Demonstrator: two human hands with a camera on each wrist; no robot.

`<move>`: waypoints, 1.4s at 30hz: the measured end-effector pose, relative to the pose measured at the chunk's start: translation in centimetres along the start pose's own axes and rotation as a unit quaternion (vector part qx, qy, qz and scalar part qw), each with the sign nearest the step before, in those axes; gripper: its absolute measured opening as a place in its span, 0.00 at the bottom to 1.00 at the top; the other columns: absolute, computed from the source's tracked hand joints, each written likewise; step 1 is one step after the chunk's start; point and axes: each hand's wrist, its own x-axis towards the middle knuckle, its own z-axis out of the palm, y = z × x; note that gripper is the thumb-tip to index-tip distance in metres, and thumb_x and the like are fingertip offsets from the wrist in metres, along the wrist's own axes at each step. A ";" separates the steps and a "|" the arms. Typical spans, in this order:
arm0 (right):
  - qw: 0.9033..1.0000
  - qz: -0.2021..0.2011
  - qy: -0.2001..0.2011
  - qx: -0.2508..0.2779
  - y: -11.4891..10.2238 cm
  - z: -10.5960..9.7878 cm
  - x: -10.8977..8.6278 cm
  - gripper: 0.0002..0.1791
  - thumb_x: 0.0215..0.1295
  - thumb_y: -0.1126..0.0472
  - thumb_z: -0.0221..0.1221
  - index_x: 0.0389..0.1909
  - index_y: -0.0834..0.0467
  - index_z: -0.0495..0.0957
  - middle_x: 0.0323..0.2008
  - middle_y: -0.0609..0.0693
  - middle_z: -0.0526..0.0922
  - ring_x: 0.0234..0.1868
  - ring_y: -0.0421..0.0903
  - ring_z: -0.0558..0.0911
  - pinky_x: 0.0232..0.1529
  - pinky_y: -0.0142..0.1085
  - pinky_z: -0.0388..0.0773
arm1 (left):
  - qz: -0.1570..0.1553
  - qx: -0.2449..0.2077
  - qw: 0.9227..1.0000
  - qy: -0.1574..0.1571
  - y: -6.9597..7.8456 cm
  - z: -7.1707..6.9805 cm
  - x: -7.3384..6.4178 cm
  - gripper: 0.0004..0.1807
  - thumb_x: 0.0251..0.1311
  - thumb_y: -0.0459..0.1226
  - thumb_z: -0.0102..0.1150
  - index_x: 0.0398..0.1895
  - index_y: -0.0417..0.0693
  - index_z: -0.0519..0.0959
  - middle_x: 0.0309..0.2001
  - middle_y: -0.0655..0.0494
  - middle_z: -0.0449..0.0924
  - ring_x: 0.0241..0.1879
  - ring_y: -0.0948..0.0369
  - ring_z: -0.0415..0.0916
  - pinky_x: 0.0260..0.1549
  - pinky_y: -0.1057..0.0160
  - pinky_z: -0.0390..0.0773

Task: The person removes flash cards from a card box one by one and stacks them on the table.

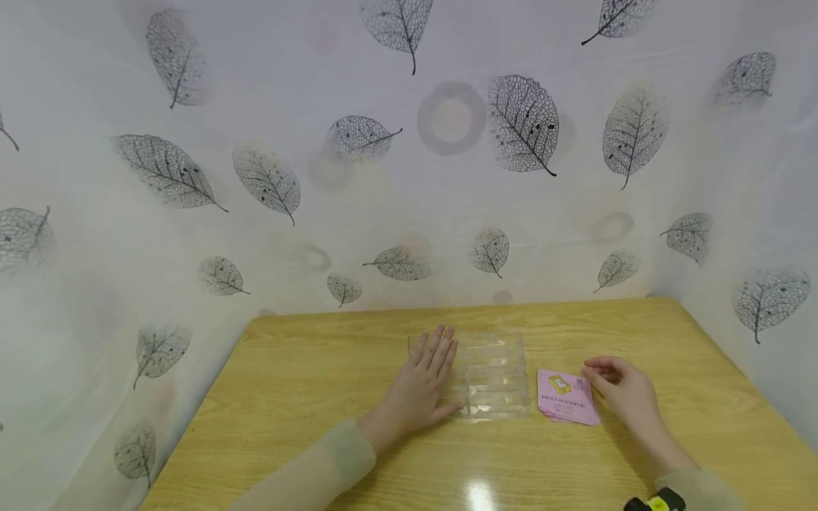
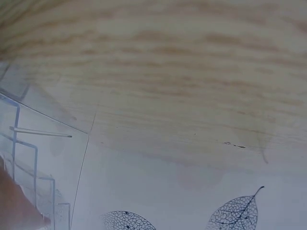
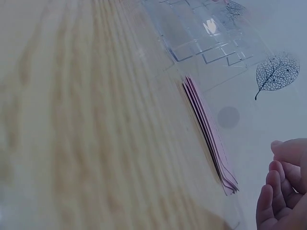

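Note:
A clear plastic stepped holder (image 1: 495,383) with several tiers stands on the table. My left hand (image 1: 418,380) lies against its left side with the fingers straight and the thumb toward the front edge. In the left wrist view, part of that hand (image 2: 17,208) shows beside the holder's stepped edges (image 2: 36,163). To the holder's right lies a small stack of pink cards (image 1: 567,397), the top one printed with a yellow pencil sharpener. Just right of the stack hovers my right hand (image 1: 623,390), fingers loosely bent. Nothing shows between its fingers in the right wrist view, where the card edges (image 3: 208,134) appear slightly fanned.
The wood-grain table (image 1: 307,383) reaches back to a pale curtain (image 1: 396,191) printed with dark leaves, which also hangs along both sides. A black and yellow device (image 1: 658,500) sits at the right wrist.

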 end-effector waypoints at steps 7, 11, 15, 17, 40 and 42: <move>0.999 -0.029 0.018 0.007 -0.3 -0.1 -0.1 0.15 0.62 0.52 0.61 0.41 0.61 0.80 0.34 0.53 0.82 0.29 0.30 0.73 0.29 0.21 0.72 | 0.002 -0.012 1.000 0.002 0.0 -0.2 0.0 0.57 0.57 0.72 0.25 0.73 0.34 0.37 0.74 0.36 0.31 0.74 0.43 0.28 0.72 0.46 0.36; 0.999 -0.032 0.017 0.011 -0.6 -0.2 -0.2 0.16 0.62 0.53 0.61 0.41 0.61 0.80 0.34 0.53 0.82 0.29 0.29 0.72 0.29 0.21 0.72 | 0.002 -0.020 1.000 0.009 0.0 0.0 0.0 0.57 0.57 0.72 0.26 0.73 0.34 0.37 0.74 0.36 0.32 0.74 0.43 0.29 0.72 0.47 0.37; 0.999 -0.033 0.016 0.013 -0.7 -0.4 -0.1 0.15 0.61 0.53 0.62 0.41 0.62 0.80 0.34 0.53 0.82 0.29 0.29 0.72 0.29 0.20 0.72 | 0.004 -0.015 1.000 0.017 -0.1 0.1 0.1 0.57 0.57 0.72 0.25 0.73 0.34 0.38 0.74 0.36 0.34 0.74 0.43 0.29 0.72 0.47 0.38; 0.999 -0.033 0.014 0.011 -0.7 -0.4 -0.1 0.15 0.61 0.53 0.62 0.41 0.61 0.80 0.34 0.53 0.82 0.29 0.29 0.72 0.30 0.20 0.72 | 0.005 -0.015 1.000 0.020 -0.1 0.2 0.1 0.56 0.57 0.71 0.26 0.73 0.34 0.38 0.74 0.36 0.34 0.74 0.43 0.29 0.72 0.48 0.38; 0.998 -0.067 -0.012 0.008 -1.6 -1.1 -0.4 0.16 0.64 0.52 0.59 0.44 0.60 0.78 0.38 0.53 0.81 0.33 0.27 0.74 0.34 0.19 0.73 | 0.004 -0.069 0.997 0.017 -1.2 -1.1 0.1 0.52 0.61 0.67 0.33 0.73 0.36 0.37 0.75 0.39 0.29 0.74 0.46 0.29 0.72 0.50 0.38; 0.997 -0.073 -0.013 0.006 -1.8 -1.3 -0.5 0.16 0.64 0.52 0.59 0.45 0.61 0.78 0.38 0.53 0.81 0.33 0.27 0.74 0.34 0.19 0.73 | 0.000 -0.066 0.998 0.022 -1.4 -1.5 0.1 0.52 0.61 0.67 0.34 0.74 0.37 0.39 0.74 0.39 0.28 0.74 0.46 0.32 0.72 0.50 0.40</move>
